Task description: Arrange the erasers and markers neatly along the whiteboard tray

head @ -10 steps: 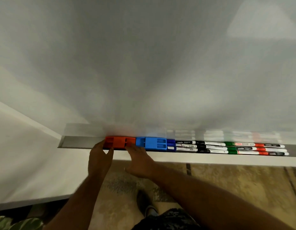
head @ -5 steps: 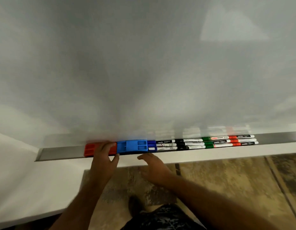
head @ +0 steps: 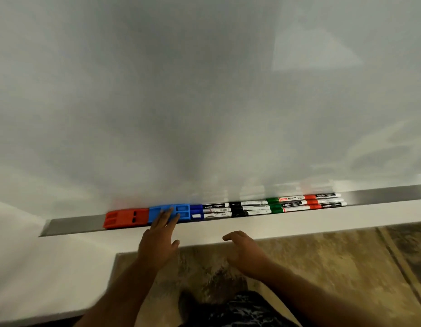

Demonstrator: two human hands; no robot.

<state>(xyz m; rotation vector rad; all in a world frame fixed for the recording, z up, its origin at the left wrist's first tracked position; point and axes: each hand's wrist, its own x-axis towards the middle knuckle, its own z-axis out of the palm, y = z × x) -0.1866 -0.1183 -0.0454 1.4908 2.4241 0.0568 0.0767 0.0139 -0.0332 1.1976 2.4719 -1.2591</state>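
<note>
A metal whiteboard tray (head: 70, 224) runs along the foot of the whiteboard. On it lie a red eraser (head: 125, 217) and a blue eraser (head: 178, 211), end to end. Right of them are rows of markers (head: 270, 206) with blue, black, green and red caps, lined up lengthwise. My left hand (head: 158, 239) is open, its fingertips lying on the front of the blue eraser. My right hand (head: 246, 251) hangs open below the tray's front edge and holds nothing.
The whiteboard (head: 204, 90) fills the upper view. White wall (head: 39, 267) lies below the tray on the left. Patterned brown floor (head: 334, 267) and my foot (head: 193, 303) show underneath. Bare tray stretches left of the red eraser and right of the markers.
My left hand has left the red eraser and shifted right onto the blue eraser. My right hand has dropped away from the tray. The view has swung left.
</note>
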